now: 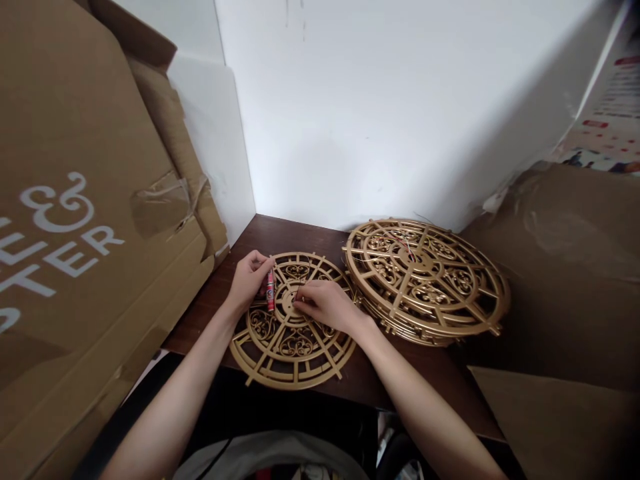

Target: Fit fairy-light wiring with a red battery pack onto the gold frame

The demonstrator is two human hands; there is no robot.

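Note:
A round gold openwork frame [297, 385] with scroll ornaments lies flat on the dark brown table in front of me. Over its upper left side, my left hand [250, 280] is closed, with thumb and fingers pinching a slim red printed cylinder [271, 293] that hangs down near the frame's hub. I cannot make out whether it is a battery or a tube. My right hand [324, 305] is at the hub, its fingers pinched together against the centre ring. Whatever those fingertips hold is too small or hidden to name.
To the right stands a stack of similar gold frames [427, 280], with thin wires on the top one. A large cardboard box [100, 220] rises on the left, and more cardboard [560, 267] on the right. A white wall [360, 120] closes off the table's [285, 230] back.

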